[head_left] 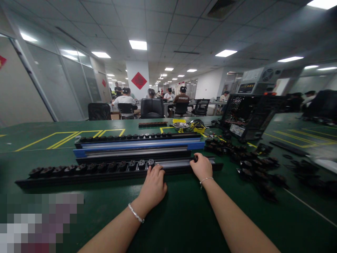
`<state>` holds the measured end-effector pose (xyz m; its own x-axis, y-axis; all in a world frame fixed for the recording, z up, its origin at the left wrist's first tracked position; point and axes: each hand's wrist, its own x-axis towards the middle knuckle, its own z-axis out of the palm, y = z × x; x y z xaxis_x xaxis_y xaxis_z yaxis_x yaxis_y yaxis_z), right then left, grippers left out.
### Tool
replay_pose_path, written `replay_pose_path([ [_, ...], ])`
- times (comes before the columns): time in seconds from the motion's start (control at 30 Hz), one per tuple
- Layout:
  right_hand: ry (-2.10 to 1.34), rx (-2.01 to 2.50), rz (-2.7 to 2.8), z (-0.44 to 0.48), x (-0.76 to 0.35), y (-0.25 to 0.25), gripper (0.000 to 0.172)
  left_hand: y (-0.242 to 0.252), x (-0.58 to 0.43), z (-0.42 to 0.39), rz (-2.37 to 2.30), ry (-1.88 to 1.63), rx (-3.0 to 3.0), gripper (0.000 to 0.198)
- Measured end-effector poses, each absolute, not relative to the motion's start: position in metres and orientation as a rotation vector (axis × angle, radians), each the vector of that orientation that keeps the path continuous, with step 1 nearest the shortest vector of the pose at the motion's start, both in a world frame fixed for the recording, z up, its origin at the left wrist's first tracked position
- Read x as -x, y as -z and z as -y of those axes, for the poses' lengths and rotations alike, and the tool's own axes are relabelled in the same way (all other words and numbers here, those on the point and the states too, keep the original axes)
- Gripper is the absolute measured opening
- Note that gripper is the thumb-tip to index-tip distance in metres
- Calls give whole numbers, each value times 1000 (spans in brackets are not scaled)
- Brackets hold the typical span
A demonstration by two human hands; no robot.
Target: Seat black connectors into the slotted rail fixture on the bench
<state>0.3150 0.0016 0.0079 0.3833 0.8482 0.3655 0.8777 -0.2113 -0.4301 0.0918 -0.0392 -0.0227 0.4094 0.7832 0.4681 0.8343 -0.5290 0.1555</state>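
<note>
A long black rail lies across the green table, its left and middle part filled with a row of black round slotted parts. The fingers of my left hand curl over the rail's front edge, beside the last part in the row. Over the bare right stretch of the channel, my right hand pinches a small black part; the fingers partly cover it. Just behind are a blue rail and another black rail bearing a similar row.
Many loose black parts lie heaped on the right. A metal bowl and yellow trays stand farther back, near an open black computer case. A dark strip lies behind the rails. Seated people work beyond the table.
</note>
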Motion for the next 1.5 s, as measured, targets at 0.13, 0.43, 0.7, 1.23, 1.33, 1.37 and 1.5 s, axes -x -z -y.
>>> replay_pose_path([
  [0.13, 68, 2079, 1466, -3, -318, -7, 35, 25, -91, 38, 1455, 764, 2559, 34],
  [0.43, 86, 2080, 1466, -3, -321, -6, 35, 25, -90, 38, 1466, 760, 2573, 34],
  [0.7, 72, 2066, 1451, -3, -322, -6, 35, 23, -90, 39, 1461, 774, 2569, 33],
  [1.23, 73, 2081, 1430, -2, -324, -7, 35, 23, -90, 39, 1452, 791, 2558, 34],
  [1.33, 61, 2087, 1432, -2, -325, -8, 35, 23, -90, 39, 1452, 783, 2563, 34],
  [1.37, 59, 2088, 1430, -2, -325, -8, 36, 23, -90, 40, 1454, 773, 2567, 33],
  [1.5, 58, 2082, 1418, -3, -327, -7, 36, 20, -90, 41, 1464, 749, 2571, 34],
])
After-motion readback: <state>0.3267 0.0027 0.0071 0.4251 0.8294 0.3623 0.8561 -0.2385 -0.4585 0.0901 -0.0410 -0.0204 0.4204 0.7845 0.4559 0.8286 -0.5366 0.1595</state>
